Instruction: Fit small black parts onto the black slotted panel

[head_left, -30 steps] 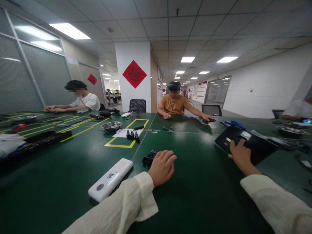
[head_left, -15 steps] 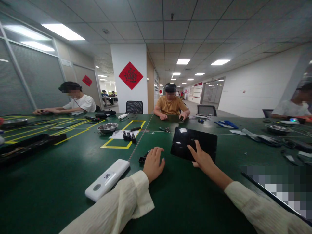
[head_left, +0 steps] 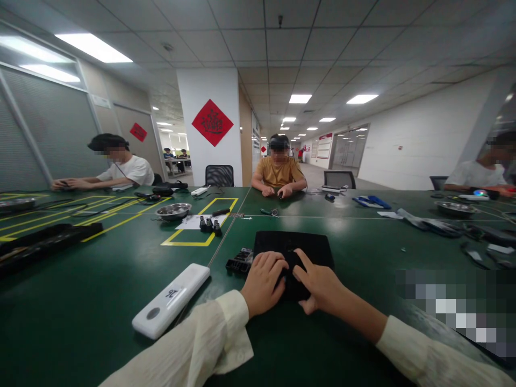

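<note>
A flat black panel (head_left: 296, 242) with rounded corners lies in front of me, and both hands cover much of its near part. My left hand (head_left: 264, 282) is closed at its left side, fingers bent over the dark surface; where the fingertips end is hard to see. From the right, my right hand (head_left: 322, 287) grips the panel, its fingers over the top and the thumb lower down near the close edge. Beside my left fingers sits a cluster of small black plastic parts (head_left: 239, 262). A white oblong device (head_left: 171, 301) marked "26" rests left of my left sleeve.
Farther off are a metal bowl (head_left: 173, 211), several black cylindrical parts (head_left: 209, 224) on white paper and pliers (head_left: 266, 212). A long black tray (head_left: 52, 242) stands at left. Bags and straps (head_left: 429, 223) lie at right. A person (head_left: 278, 172) sits opposite; others sit at both sides.
The panel has moved left and nearer, held in my right hand, and its glossy reflections are gone. My left hand has shifted slightly right onto it, with fingers more closed.
</note>
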`<state>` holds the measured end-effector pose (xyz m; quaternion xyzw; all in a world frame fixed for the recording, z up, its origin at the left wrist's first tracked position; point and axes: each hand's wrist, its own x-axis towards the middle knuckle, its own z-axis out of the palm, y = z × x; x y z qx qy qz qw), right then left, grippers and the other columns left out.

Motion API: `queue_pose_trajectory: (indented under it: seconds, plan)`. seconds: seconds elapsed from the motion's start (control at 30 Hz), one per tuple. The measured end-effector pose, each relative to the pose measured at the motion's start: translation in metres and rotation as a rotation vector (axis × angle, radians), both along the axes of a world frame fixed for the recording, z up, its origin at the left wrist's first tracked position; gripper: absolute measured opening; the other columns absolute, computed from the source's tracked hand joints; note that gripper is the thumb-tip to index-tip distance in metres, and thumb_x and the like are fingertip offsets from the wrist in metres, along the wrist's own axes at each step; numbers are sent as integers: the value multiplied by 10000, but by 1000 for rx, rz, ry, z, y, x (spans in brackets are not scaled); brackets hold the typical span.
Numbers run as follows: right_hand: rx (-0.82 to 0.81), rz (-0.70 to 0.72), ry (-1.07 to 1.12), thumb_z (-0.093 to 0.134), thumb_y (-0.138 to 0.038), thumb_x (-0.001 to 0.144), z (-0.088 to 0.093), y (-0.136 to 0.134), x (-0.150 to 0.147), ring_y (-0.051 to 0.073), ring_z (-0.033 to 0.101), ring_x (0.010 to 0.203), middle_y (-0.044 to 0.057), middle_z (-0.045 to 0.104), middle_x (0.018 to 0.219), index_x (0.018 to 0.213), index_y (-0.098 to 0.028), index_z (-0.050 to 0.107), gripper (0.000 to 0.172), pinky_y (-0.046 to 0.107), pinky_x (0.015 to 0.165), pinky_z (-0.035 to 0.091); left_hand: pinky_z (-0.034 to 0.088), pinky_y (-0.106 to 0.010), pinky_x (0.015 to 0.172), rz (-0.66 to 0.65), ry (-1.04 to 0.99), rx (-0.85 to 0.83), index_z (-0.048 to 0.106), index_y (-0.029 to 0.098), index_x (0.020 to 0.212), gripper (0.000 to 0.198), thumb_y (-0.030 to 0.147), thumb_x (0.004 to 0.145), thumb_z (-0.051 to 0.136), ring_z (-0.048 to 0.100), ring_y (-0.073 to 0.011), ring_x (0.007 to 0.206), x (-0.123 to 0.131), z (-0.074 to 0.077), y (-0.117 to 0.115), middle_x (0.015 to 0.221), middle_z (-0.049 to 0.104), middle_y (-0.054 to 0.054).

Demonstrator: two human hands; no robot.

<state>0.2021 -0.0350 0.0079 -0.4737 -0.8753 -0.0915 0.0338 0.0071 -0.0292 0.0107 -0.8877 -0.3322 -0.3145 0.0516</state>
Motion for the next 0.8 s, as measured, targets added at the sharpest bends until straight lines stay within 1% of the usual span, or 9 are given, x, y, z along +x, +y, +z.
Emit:
queue_pose_trajectory:
  seconds: [0.1, 0.3, 0.4, 0.47, 0.53, 0.6, 0.67, 0.73, 0.8]
  plan:
    - [-38, 49, 31, 690, -353, 530, 0, -2, -1, 301, 609, 889, 263, 173, 1426, 1123, -138, 457, 672, 392, 693, 481, 310, -405, 995, -52, 43, 4, 504, 200, 1031, 244, 190, 794, 449, 430, -218, 1127, 4, 0, -5, 1139, 533, -65]
    - [-122, 101, 52, 704, -425, 493, 4, 0, 3, 338, 566, 988, 238, 237, 1406, 1057, -136, 499, 666, 386, 756, 468, 284, -419, 1039, -85, 74, -51, 470, 198, 1134, 336, 201, 799, 450, 389, -217, 1208, 3, -1, -3, 1198, 539, -66]
    - [-133, 106, 51, 697, -442, 502, 4, 0, 4, 326, 566, 979, 230, 243, 1399, 1054, -137, 497, 661, 386, 746, 467, 282, -420, 1047, -94, 93, -78, 418, 195, 1220, 431, 196, 791, 464, 379, -211, 1228, 2, -3, -1, 1233, 528, -68]
    - [-126, 113, 53, 693, -452, 504, 3, 0, 5, 323, 566, 971, 229, 256, 1387, 1051, -131, 495, 665, 386, 749, 464, 283, -417, 1052, -99, 113, -87, 400, 194, 1248, 457, 205, 797, 467, 371, -206, 1241, 2, -5, 0, 1250, 521, -70]
    - [-127, 129, 59, 690, -458, 508, 3, 2, 6, 315, 559, 974, 214, 302, 1355, 1021, -131, 504, 636, 378, 760, 458, 281, -414, 1058, -107, 146, -91, 373, 186, 1281, 471, 222, 818, 453, 355, -201, 1262, 1, -6, 1, 1285, 500, -75]
    - [-140, 147, 75, 686, -456, 514, 4, 5, 7, 279, 561, 939, 174, 385, 1279, 968, -144, 514, 578, 352, 746, 455, 270, -412, 1069, -123, 191, -95, 315, 172, 1331, 495, 247, 852, 419, 325, -194, 1290, 1, -7, 2, 1348, 445, -83]
    - [-167, 171, 94, 682, -455, 519, 5, 8, 9, 228, 558, 861, 120, 458, 1164, 907, -159, 518, 515, 318, 705, 451, 259, -409, 1079, -142, 231, -103, 254, 160, 1369, 513, 279, 885, 375, 295, -187, 1313, 0, -8, 4, 1397, 385, -91]
    - [-185, 192, 117, 683, -455, 521, 4, 10, 10, 191, 541, 797, 78, 485, 1072, 868, -168, 515, 481, 293, 671, 439, 257, -400, 1083, -159, 252, -116, 228, 161, 1385, 517, 304, 902, 343, 277, -181, 1325, 0, -9, 5, 1414, 358, -91]
    - [-198, 196, 141, 686, -459, 521, 3, 10, 10, 169, 522, 763, 59, 486, 1037, 856, -172, 509, 475, 278, 646, 425, 263, -393, 1083, -164, 252, -137, 221, 174, 1391, 509, 312, 912, 321, 272, -176, 1328, -1, -10, 6, 1420, 351, -80]
